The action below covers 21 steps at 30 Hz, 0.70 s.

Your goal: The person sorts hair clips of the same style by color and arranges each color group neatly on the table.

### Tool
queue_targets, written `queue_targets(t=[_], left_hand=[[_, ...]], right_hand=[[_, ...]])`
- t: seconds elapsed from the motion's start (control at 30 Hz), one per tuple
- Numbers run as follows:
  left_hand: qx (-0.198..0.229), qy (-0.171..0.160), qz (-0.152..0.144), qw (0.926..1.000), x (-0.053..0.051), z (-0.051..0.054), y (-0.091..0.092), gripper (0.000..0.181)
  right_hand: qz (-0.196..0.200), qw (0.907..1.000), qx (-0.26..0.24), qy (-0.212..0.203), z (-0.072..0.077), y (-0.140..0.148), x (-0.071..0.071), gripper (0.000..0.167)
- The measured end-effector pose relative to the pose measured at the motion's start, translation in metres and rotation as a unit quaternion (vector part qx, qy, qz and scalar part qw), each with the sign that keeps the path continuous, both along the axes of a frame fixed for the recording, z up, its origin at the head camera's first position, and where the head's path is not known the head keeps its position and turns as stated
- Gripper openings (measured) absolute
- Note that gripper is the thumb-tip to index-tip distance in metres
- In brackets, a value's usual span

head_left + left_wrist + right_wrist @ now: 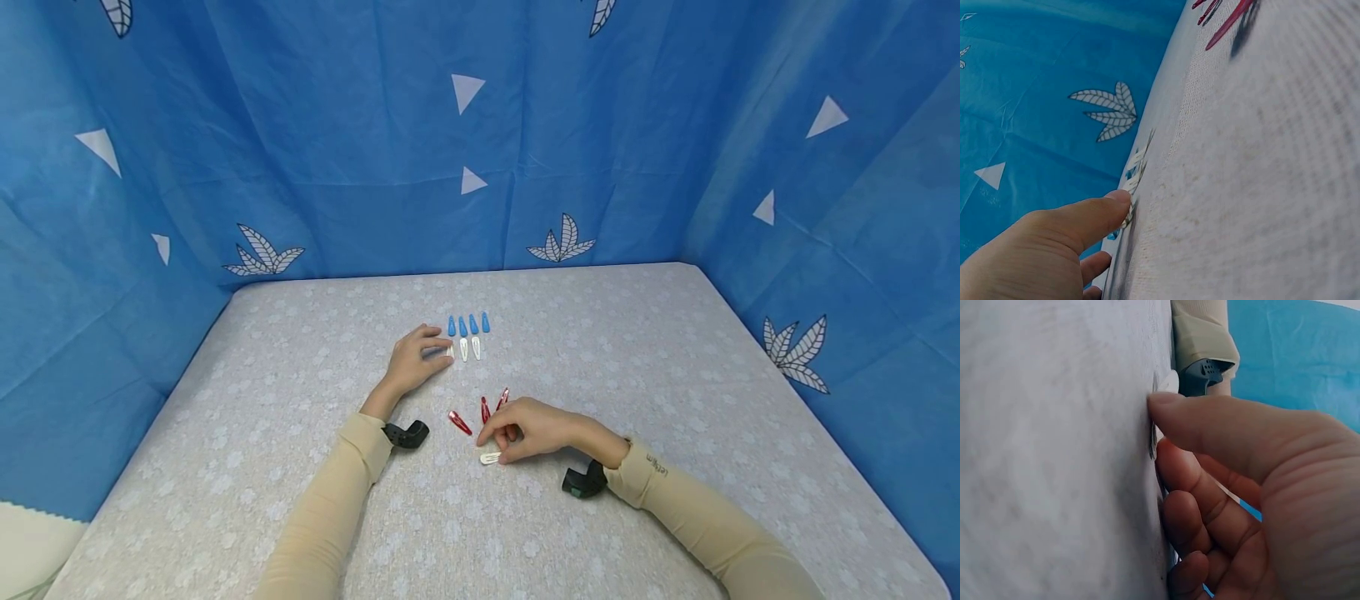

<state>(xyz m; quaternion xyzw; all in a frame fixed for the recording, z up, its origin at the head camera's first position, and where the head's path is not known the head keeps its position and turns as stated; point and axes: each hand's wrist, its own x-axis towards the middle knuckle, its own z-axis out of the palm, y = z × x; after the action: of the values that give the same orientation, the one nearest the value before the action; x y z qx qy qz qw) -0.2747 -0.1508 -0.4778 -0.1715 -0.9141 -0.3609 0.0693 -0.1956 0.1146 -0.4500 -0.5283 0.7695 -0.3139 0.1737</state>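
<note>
Near the row of white snap hair clips, my left hand (415,360) holds the leftmost white hair clip (450,351) between thumb and index finger, down on the tabletop. Two more white hair clips (463,348) lie beside it, parallel. My right hand (536,429) is lower on the table, its thumb and curled fingers at another white hair clip (489,458). In the right wrist view, the thumb covers part of that white clip (1171,381). Red hair clips (460,422) lie scattered just beyond and left of the right hand, one partly hidden by it.
Several blue hair clips (462,326) stand in a row behind the white ones. A pale patterned cloth covers the table (637,333). Blue curtains (375,150) enclose its back and sides. Each wrist wears a black camera mount (407,434).
</note>
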Motion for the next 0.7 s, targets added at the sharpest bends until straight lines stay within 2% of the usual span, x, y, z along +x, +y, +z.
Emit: queue_targets(t=[0.3,0.7], left_hand=[[-0.001,0.002,0.0,1.0,-0.0006,-0.0008,-0.0003,0.035],[-0.005,0.005,0.0,1.0,0.0,0.0001,-0.0003,0.033]], right_hand=[[-0.037,0.999,0.022,-0.015,-0.0025,-0.0016,0.0006,0.027],[-0.034,0.9993,0.015,-0.008,-0.0036,-0.0019,0.0004,0.028]])
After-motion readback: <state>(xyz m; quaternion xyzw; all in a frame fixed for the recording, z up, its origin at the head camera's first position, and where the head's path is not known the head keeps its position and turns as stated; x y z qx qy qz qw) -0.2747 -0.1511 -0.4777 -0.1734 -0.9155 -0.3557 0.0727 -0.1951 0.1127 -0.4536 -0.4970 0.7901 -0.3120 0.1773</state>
